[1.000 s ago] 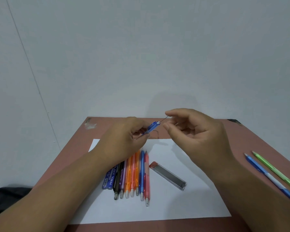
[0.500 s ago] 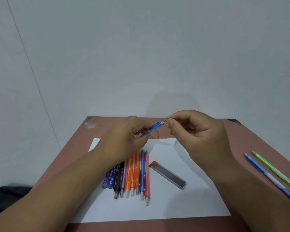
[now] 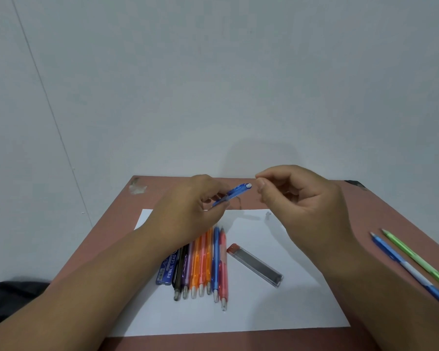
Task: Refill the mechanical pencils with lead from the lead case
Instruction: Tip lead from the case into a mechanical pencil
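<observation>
My left hand (image 3: 188, 214) grips a blue mechanical pencil (image 3: 235, 193) above the table, its open back end pointing right. My right hand (image 3: 304, 201) hovers just right of that end, thumb and forefinger pinched together; no lead shows between them. On the white paper (image 3: 289, 305) lies a clear lead case (image 3: 255, 265) with a red cap. Left of it is a row of several pencils (image 3: 200, 264), tips toward me, and a blue lead pack (image 3: 168, 271).
A blue pencil (image 3: 406, 268) and a green pencil (image 3: 423, 262) lie on the brown table (image 3: 352, 224) at the right. A tiny pale cap (image 3: 268, 214) sits on the paper's far edge. Dark cloth (image 3: 15, 292) lies off the table's left side.
The thin lead that stuck out of the pencil's back end has shortened and is no longer visible. My right fingertips moved in close to the pencil's end.
</observation>
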Action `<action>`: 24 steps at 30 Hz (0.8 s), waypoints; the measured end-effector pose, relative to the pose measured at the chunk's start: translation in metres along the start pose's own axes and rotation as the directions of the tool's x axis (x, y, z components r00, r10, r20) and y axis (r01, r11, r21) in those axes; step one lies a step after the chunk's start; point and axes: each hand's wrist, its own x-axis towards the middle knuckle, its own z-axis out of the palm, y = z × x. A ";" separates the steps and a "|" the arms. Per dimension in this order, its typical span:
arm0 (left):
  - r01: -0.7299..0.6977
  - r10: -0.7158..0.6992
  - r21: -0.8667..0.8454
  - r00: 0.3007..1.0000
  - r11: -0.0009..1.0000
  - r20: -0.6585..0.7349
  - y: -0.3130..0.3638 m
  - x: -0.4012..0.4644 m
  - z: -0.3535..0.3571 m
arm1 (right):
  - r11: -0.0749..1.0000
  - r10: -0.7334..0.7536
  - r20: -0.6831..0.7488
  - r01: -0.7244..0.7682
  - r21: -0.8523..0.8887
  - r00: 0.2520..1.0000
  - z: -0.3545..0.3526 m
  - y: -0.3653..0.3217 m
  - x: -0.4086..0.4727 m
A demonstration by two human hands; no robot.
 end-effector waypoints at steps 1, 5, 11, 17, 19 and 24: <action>-0.001 0.001 0.002 1.000 1.000 0.000 0.000 0.000 0.000 | 1.000 -0.005 0.002 0.005 -0.016 1.000 0.000 0.000 0.000; 0.007 -0.007 0.038 1.000 0.999 0.015 0.003 0.001 -0.001 | 0.998 0.000 0.021 0.001 -0.056 1.000 -0.001 0.002 0.000; -0.001 0.000 0.056 1.000 0.998 0.020 0.006 0.000 -0.002 | 0.998 0.008 0.025 -0.006 -0.064 1.000 -0.002 0.003 0.000; 0.001 0.001 0.070 1.000 0.998 -0.029 -0.001 0.002 -0.002 | 0.972 0.202 -0.002 -0.201 -0.118 0.979 -0.005 0.014 0.007; 0.003 0.000 0.093 0.999 0.996 -0.038 -0.005 0.003 -0.002 | 0.944 0.266 0.000 -0.260 -0.203 0.964 -0.009 0.024 0.010; 0.021 -0.017 0.102 0.999 0.995 -0.037 -0.011 0.004 -0.002 | 0.797 0.455 0.158 -0.322 -0.511 0.876 -0.017 0.058 0.015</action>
